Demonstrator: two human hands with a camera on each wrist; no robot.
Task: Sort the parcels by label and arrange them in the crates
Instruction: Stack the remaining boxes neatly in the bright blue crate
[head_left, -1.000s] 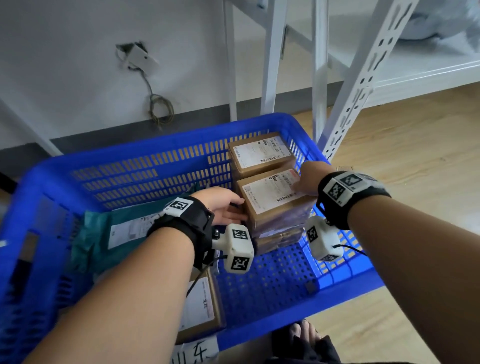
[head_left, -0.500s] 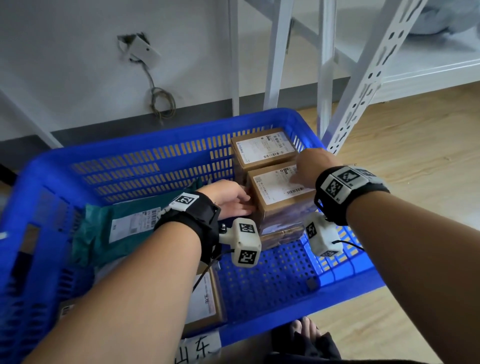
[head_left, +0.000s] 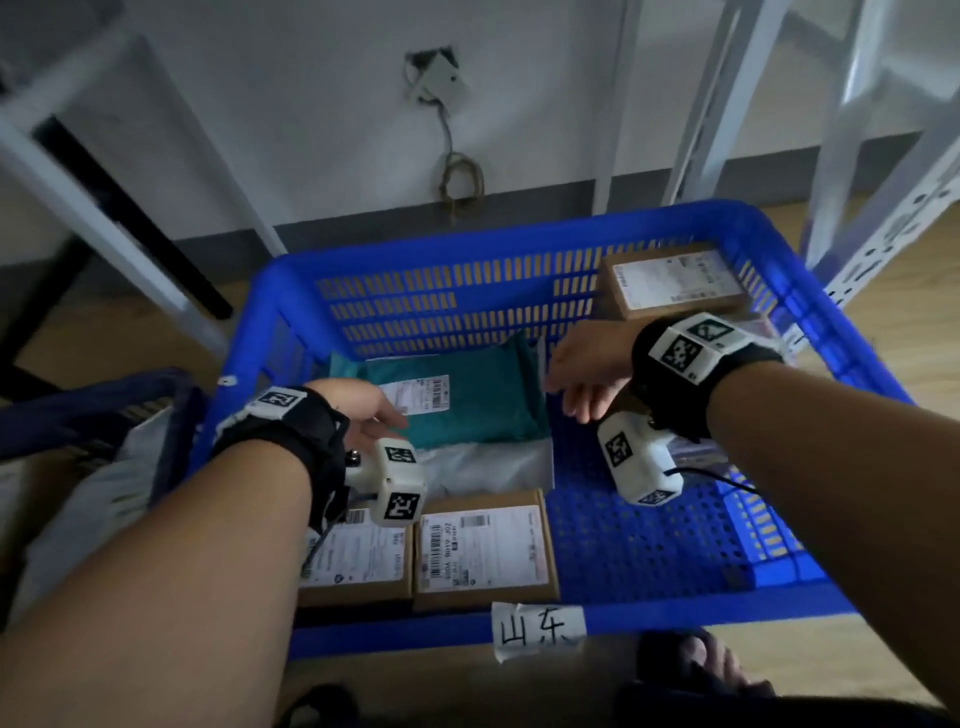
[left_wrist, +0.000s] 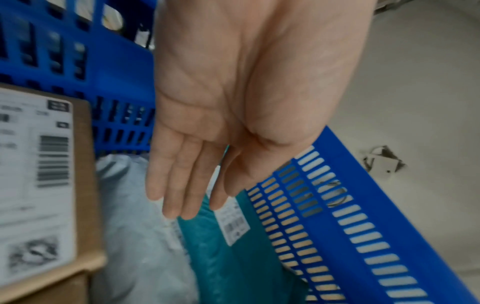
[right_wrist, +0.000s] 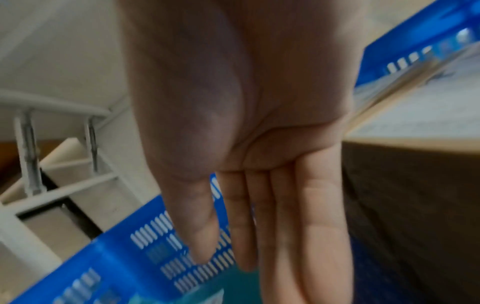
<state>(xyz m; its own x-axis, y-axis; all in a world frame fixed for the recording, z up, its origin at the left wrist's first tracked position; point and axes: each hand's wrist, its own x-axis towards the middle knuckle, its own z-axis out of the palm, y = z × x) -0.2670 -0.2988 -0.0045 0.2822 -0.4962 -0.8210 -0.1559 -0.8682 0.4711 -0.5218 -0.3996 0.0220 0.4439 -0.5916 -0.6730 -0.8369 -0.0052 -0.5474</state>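
Observation:
A blue crate (head_left: 519, 244) tagged with a handwritten paper label (head_left: 537, 629) holds the parcels. A teal mailer (head_left: 478, 400) lies at its middle on a pale poly bag (head_left: 488, 467). Two labelled cardboard boxes (head_left: 483, 551) sit side by side at the front. A stack of cardboard boxes (head_left: 670, 283) stands in the back right corner. My left hand (head_left: 374, 415) hovers over the teal mailer's left end with fingers (left_wrist: 182, 185) straight and empty. My right hand (head_left: 582, 384) hangs beside the box stack (right_wrist: 415, 195), fingers (right_wrist: 280, 236) straight, holding nothing.
A darker crate (head_left: 104, 410) with a white bag in it stands to the left. White metal shelf legs (head_left: 841, 156) rise behind and to the right of the blue crate. A cable (head_left: 460, 182) hangs from the wall. The crate's front right floor (head_left: 649, 545) is bare.
Both hands have let go of the cardboard box stack at the right and moved left toward the teal mailer. The view has swung so the crate sits centred.

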